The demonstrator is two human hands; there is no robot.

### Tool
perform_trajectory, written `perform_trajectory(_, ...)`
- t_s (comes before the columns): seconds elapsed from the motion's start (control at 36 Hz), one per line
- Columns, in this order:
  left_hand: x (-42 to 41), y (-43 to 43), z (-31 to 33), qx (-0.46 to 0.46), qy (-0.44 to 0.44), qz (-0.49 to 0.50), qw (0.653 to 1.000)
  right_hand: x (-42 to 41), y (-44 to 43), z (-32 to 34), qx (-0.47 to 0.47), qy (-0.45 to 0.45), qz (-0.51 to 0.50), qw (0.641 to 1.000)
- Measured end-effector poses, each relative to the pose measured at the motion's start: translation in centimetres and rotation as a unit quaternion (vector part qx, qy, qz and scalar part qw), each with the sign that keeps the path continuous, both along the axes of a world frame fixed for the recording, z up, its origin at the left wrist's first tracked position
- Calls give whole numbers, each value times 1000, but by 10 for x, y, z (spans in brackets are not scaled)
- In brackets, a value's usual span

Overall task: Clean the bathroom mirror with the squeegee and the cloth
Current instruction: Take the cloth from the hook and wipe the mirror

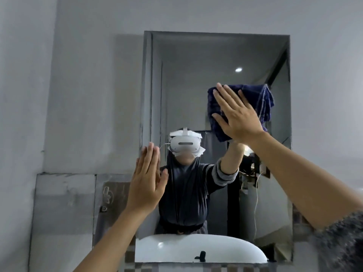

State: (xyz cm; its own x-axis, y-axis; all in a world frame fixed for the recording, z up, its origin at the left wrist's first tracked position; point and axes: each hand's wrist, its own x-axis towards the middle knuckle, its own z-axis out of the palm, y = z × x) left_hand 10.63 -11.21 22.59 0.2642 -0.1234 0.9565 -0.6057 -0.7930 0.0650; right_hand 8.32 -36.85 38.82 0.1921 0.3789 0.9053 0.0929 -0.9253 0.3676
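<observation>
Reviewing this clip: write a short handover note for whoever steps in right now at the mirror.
Right hand: flat, open, pressing the blue cloth against the mirror, upper right.
Left hand: open, empty, flat at the mirror's left edge, lower down.
Squeegee: not in view.
Done: cannot tell how much is wiped.
Left: probably finish wiping with the cloth, then find the squeegee.

Mirror [196,91] glass – smooth, glossy, reflective w/ faint haze. Cloth [261,103] dark blue terry, soft, matt, ribbed folds. Wall [88,75] painted grey, matt, slightly uneven. Sleeve [339,238] – fuzzy grey knit.
</observation>
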Motion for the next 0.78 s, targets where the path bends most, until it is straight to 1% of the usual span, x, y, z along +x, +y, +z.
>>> perform_trajectory(0.08, -4, -1, -12, 0, 11, -6, 1000, -1, -31, -16, 130, -14, 4, 991)
perform_trajectory(0.17, -7, -2, -24, 1, 23, -3, 1000, 0, -43, -40, 250, -29, 2, 968)
perform_trajectory(0.33, -13, 2, -30, 13, 47, -1, 999, 0, -9, -78, 396, -12, 29, 918)
perform_trajectory(0.39, -16, 4, -30, 21, 63, -3, 998, 0, 14, -91, 414, -10, 41, 909)
perform_trajectory(0.44, -19, 7, -33, 33, 69, -2, 997, 0, 38, -101, 388, 0, 53, 920)
perform_trajectory(0.5, -21, 9, -37, 39, 77, 4, 996, 3, 60, -104, 340, 11, 63, 938)
perform_trajectory(0.58, -22, 13, -47, 35, 84, -15, 996, 7, 91, -95, 301, 18, 74, 951)
perform_trajectory(0.67, -22, 15, -57, 32, 68, -28, 997, 10, 121, -78, 262, 26, 75, 962)
perform_trajectory(0.72, -19, 16, -63, 28, 61, -27, 997, 12, 140, -69, 191, 41, 68, 978)
perform_trajectory(0.78, -17, 16, -67, 20, 61, -17, 998, 14, 154, -63, 99, 42, 62, 992)
